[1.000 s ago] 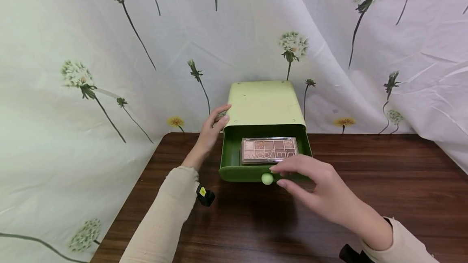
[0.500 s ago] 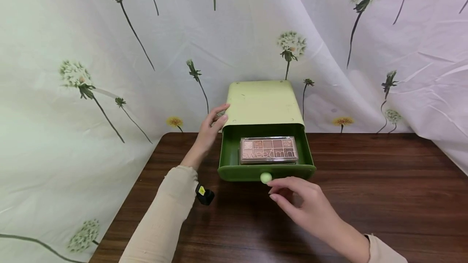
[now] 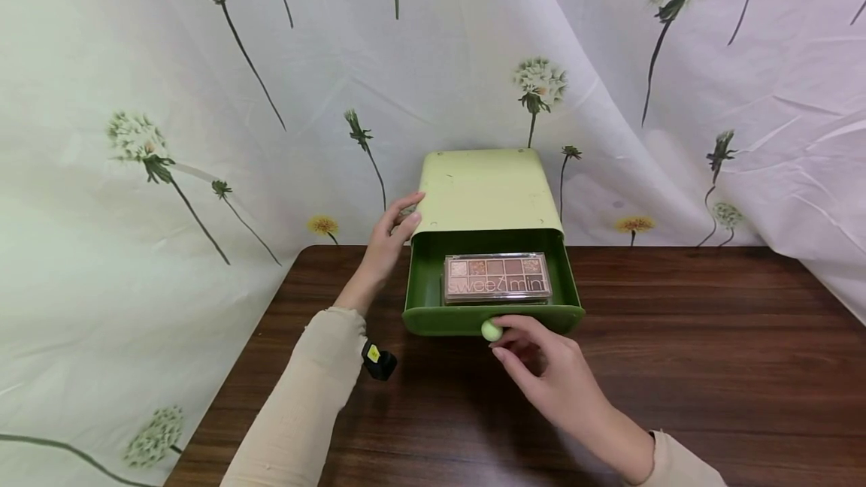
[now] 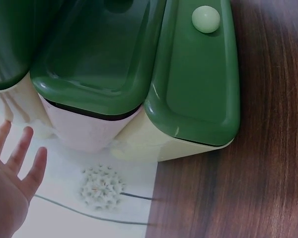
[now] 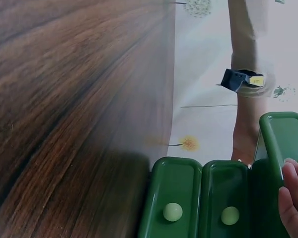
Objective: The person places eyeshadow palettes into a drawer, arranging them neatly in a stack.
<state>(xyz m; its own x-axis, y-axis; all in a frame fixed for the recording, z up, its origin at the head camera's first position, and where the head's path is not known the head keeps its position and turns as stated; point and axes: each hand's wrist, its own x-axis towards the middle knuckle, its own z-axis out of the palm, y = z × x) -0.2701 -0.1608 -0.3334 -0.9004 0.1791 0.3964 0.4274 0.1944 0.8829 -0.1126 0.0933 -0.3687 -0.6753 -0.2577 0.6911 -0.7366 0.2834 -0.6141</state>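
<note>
A pale yellow-green cabinet [image 3: 487, 190] has its green top drawer [image 3: 422, 276] pulled out. Inside lies an eyeshadow palette [image 3: 497, 278] with a clear lid. My left hand [image 3: 391, 239] rests its fingertips against the cabinet's left side; in the left wrist view the fingers of that hand [image 4: 12, 183] are spread and loosely bent. At the drawer front, my right hand [image 3: 564, 378] has its index finger and thumb at the round light-green knob [image 3: 491, 331], index above and thumb below. In the right wrist view the right hand [image 5: 297, 201] is cut off by the edge.
Below the pulled-out drawer, the wrist views show two pushed-in green drawers, a middle one [image 4: 102, 59] and a bottom one [image 4: 198, 84]. Everything stands on a dark wooden table [image 3: 690, 337]. Behind hangs a white cloth [image 3: 460, 74] printed with dandelions.
My right hand has drawn back from above the drawer's front right, moved down, then left to the knob, its fingers closing in on it. The left hand, drawer and palette stay put.
</note>
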